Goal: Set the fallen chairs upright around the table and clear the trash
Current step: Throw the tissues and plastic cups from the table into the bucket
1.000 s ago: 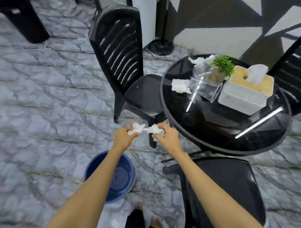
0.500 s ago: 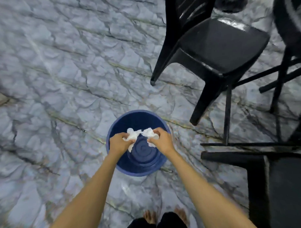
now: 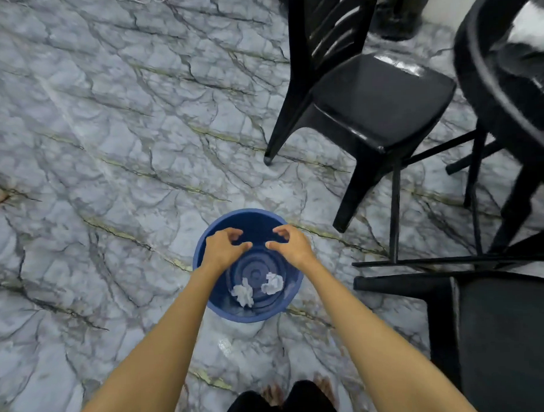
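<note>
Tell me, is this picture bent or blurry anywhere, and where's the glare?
Head view: the wide lens bows the edges, so the chair and table lean outward; the table top is smeared; glare sits on the chair seat's far edge; the bucket, tissues and both hands look fairly sharp.

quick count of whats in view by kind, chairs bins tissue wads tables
black plastic chairs: 2, one upright by the table, one at lower right
round blue plastic bins: 1
crumpled white tissue wads: 2, both lying in the bin
round black tables: 1, only partly in frame
total: 6
</note>
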`<state>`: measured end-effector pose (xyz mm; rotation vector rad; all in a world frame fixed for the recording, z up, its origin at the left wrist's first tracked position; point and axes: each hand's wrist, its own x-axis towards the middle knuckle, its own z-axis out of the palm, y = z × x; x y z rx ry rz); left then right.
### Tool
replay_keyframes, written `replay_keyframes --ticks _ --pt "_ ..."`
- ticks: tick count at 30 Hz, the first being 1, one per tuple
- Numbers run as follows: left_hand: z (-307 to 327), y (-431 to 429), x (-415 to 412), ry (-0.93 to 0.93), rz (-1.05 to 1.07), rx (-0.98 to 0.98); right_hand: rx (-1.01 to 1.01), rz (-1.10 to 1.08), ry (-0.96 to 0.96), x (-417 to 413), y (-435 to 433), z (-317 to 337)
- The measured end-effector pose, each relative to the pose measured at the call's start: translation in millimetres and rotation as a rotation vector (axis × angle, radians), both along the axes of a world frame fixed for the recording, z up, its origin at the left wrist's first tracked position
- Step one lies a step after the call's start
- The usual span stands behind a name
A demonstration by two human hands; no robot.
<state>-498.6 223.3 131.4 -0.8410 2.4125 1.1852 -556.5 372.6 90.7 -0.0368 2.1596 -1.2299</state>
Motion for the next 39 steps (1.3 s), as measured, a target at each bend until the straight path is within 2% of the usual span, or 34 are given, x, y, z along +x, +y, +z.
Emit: replay_keyframes --ticks 8,12,15,19,24,26,35,39 --pt "209.5 46.2 -73.6 0.151 -0.176 0.054 0.053 -0.115 0.139 -46.0 69.3 221.7" --pt "289.6 92.2 -118.4 0.264 -0.325 0.056 0.064 -0.253 0.248 -64.4 120.7 298.2" --pt "324.6 130.6 -150.5 0.340 -0.415 0.059 0.065 -0.331 0.281 -77.2 167.3 338.6" --pt "341.7 180.2 -186.8 0.369 -0.505 0.072 0.180 -0.388 0.383 -98.5 232.3 360.1" --pt "341.1 232.4 -230.6 0.387 -0.571 0.039 0.687 -0.331 0.614 -138.4 293.8 365.5" --pt "335.6 249.8 -252.4 0.397 -0.563 0.016 0.783 -0.300 0.641 -159.9 310.0 362.2" --pt "298.2 315.0 -330.8 0.372 -0.543 -0.019 0.716 -0.175 0.596 -254.9 354.7 340.8" --pt "276.1 333.4 -354.9 0.320 -0.632 -0.079 0.782 -0.014 0.410 -280.8 362.9 333.6"
